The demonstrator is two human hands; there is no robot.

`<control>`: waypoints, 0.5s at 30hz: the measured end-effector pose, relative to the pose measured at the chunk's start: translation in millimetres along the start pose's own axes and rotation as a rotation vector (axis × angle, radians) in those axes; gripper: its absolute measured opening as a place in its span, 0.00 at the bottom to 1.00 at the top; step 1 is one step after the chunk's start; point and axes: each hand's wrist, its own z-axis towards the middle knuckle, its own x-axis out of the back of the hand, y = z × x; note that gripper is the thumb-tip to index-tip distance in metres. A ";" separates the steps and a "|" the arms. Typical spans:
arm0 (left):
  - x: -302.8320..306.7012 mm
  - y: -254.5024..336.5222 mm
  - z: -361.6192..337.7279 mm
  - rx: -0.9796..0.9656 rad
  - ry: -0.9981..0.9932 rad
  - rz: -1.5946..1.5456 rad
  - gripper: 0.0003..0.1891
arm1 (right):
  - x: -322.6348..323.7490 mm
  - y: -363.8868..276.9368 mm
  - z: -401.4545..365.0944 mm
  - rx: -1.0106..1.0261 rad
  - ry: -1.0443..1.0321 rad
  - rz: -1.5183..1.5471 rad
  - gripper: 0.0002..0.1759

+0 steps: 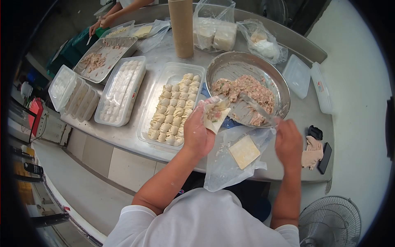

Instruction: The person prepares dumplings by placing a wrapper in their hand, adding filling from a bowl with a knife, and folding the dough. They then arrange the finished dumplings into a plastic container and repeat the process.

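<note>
My left hand (198, 131) is closed around a square dumpling wrapper (221, 120) that has some meat filling on it. In my right hand (288, 142) is a flat metal spatula (260, 108), its blade reaching over the minced meat filling (253, 92) in the round steel bowl (285, 98). A stack of square wrappers (245, 152) rests on a plastic bag (216, 175) between my forearms. Left of my left hand, rows of folded dumplings (173, 109) fill much of a clear plastic container (164, 74).
More filled containers (121, 88) (74, 92) and a steel tray of filling (105, 61) line the left. A cardboard tube (181, 29) and bagged blocks (214, 33) stand behind. Lids (297, 76) and a phone-like black object (324, 158) lie right. Another person's hands (102, 24) work far left.
</note>
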 end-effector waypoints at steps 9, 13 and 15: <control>19.1 1.9 10.9 0.078 0.026 -0.126 0.22 | 41.3 21.9 6.0 -0.049 -0.239 -0.271 0.05; 2.7 -7.1 9.7 0.143 0.046 -0.104 0.22 | 8.7 -23.2 -18.3 0.048 -0.048 0.061 0.18; -9.3 -8.8 6.8 0.174 0.033 -0.112 0.22 | -17.4 -26.8 -28.2 0.202 -0.017 0.033 0.26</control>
